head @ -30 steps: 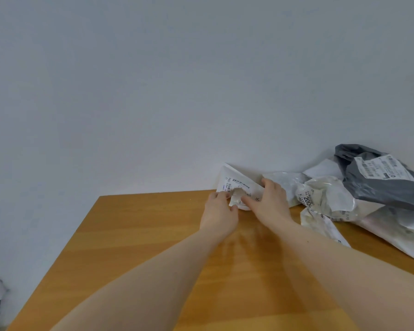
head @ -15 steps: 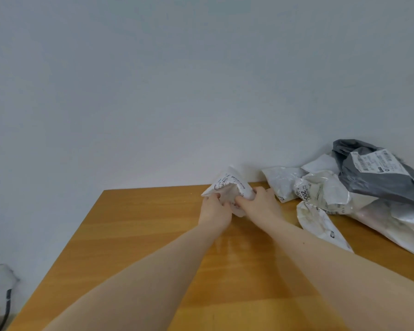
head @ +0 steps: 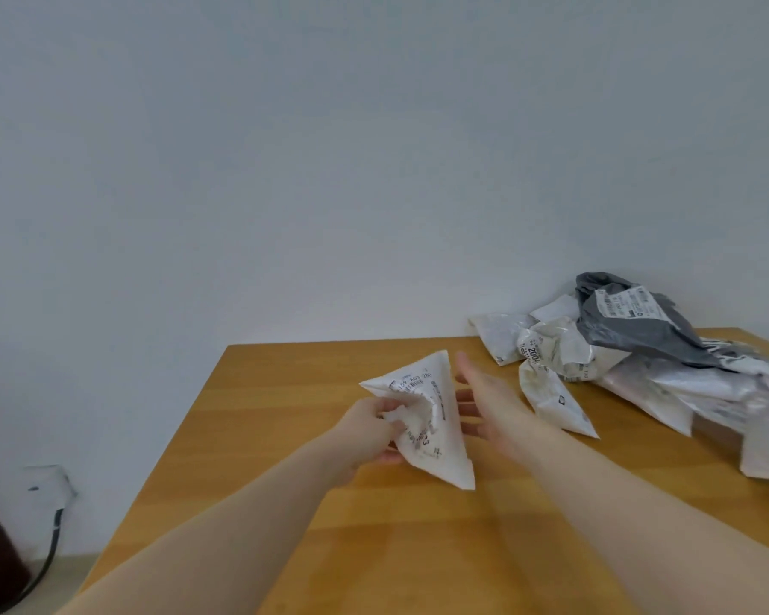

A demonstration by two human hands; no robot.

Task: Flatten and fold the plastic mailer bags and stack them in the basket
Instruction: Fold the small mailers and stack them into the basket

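Fig.: white mailer bag (head: 436, 419) over the wooden table (head: 285, 503), held crumpled and partly raised. Your left hand (head: 369, 430) pinches its bunched near-left edge w/ fingers curled into the plastic; the rest fans out in a rough triangle, one tip up toward the wall, one tip down-right toward you. Long axis runs approx. far-to-near, tilted slightly to your right. Your right hand (head: 493, 401) is spread, fingers straight, gripping nothing; it sits just beside the bag's right edge, blurred, so contact can't be confirmed. Judgement: the bag lies directly left of that spread palm, so the right hand is the nearer one for pressing it flat along the axis. Remaining bags, i.e. pile of mailers (head: 640, 361), lie well apart at the table's far right. No basket in view.
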